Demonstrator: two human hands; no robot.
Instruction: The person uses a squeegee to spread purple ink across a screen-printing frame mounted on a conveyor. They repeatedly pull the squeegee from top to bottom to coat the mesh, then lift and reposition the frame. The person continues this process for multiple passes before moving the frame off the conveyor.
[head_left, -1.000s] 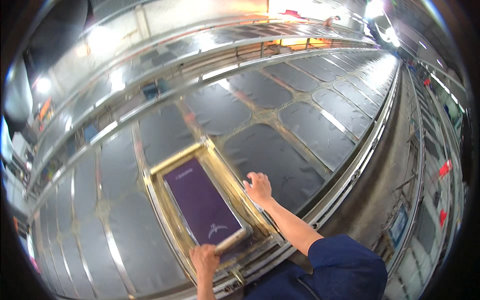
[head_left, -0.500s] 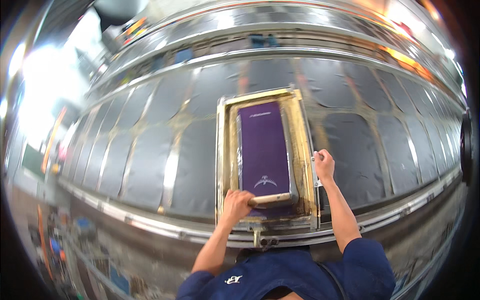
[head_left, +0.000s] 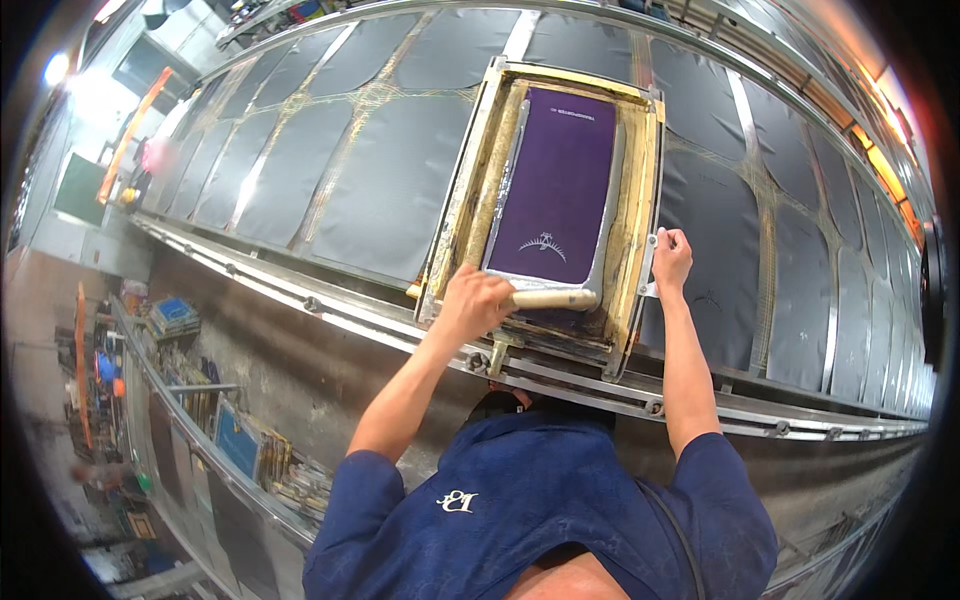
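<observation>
Squeegee lies crosswise from where I'm standing, pale bar with its long axis running left to right, pretty much square to the length of the frame it's in. Its free end points to the worker's right. It's down at the near end of the frame, right by the bottom edge of the purple panel.

That frame is basically a shallow yellowish tray, long side pointing away from the worker, far end leaning a bit right. Inside you've got the purple panel with grey edging, a white emblem near the bottom and a small line of pale print up top. Whole lot sits on a long table covered in dark sheets. Lower left, a rack holds a bunch of thin boards plus a blue one.

Grip-wise, the left hand is wrapped around the squeegee's left end, so the bar sticks out to the right of the fist. Right hand has curled fingers beside the frame's right edge; can't tell if they're clamped on anything.
</observation>
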